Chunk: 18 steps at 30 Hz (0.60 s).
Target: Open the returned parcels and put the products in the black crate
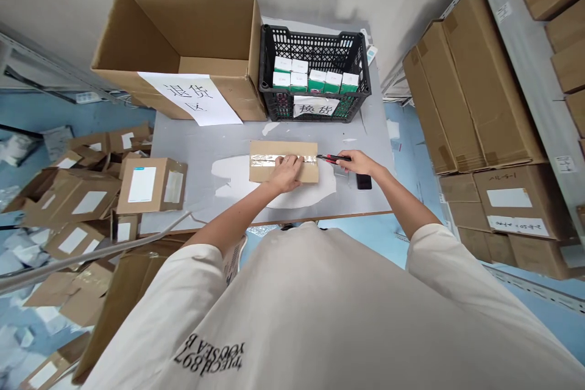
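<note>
From the head camera: pins a taped parcel on the desk, toward its front edge, with left hand, fingers spread flat on top. Grips a red cutter in right hand, fingers closed, tip at the right end of the parcel's left-to-right tape seam.

Crate sign reads "换货"; carton sign reads "退货区"

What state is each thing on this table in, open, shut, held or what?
Flat brown cardboard parcel: taped shut, under left hand.
Red-and-black utility knife: held by right hand, at the tape's end.
Large brown cardboard box: open-topped.
Black plastic crate: open, partly filled with green-and-white cartons.
</note>
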Tool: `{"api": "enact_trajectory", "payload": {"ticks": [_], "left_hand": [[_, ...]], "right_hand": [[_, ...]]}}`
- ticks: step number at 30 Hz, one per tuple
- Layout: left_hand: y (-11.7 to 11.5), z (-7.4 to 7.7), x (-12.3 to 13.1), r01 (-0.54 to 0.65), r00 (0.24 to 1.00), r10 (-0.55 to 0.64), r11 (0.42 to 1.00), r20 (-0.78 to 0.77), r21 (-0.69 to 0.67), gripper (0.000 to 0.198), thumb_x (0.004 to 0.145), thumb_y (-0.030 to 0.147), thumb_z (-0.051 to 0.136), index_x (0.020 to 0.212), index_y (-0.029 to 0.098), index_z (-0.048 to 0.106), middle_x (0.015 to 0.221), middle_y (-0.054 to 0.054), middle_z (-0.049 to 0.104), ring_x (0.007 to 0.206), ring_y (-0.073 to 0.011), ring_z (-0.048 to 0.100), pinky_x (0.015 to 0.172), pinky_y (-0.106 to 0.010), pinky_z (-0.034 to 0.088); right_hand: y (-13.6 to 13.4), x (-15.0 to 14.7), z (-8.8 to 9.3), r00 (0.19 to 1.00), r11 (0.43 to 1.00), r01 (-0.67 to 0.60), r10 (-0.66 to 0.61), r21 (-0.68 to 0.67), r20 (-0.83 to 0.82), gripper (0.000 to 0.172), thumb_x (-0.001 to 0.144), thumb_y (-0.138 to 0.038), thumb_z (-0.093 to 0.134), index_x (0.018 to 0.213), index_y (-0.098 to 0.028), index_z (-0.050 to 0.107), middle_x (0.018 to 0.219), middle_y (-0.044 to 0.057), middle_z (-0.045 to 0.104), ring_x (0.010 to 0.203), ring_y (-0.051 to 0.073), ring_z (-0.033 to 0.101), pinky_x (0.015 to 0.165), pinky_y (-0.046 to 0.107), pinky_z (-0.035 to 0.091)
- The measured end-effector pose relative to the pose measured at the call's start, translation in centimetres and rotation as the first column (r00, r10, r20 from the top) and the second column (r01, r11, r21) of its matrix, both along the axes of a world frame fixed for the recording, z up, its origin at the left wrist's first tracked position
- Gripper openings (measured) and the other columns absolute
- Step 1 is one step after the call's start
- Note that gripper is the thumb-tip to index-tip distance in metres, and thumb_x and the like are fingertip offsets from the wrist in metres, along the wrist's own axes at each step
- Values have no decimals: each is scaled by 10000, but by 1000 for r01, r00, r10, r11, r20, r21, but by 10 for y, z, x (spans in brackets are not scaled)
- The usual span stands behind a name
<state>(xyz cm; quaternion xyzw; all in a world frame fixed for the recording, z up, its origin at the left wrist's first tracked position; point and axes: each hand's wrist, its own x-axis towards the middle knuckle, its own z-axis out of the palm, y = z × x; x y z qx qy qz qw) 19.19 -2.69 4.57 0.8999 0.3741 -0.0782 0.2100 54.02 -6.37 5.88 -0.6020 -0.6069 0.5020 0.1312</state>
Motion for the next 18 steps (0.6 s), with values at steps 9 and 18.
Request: {"api": "enact_trajectory", "payload": {"ticks": [9, 18], "left_hand": [[0, -4, 2, 7, 1000, -6, 999, -19, 47, 816, 884, 325, 870, 1617, 208, 532, 1585, -234, 560, 1480, -434, 566, 1378, -633, 246], [3, 0, 1, 31, 999, -31, 999, -8, 32, 781, 899, 373, 885, 1582, 234, 533, 1554, -199, 587, 1473, -421, 582, 1378, -579, 298]], "right_hand": [[41, -19, 15, 824, 918, -390, 314, 70, 471, 287, 1066, -375, 678, 1245, -255, 868, 1026, 59, 851, 876, 223, 683, 745, 298, 393], [38, -10, 3, 972, 943, -211, 230, -257, 47, 332, 940, -569, 842, 965, -238, 815, 683, -20, 684, 601, 155, 546, 625, 290, 398]]}}
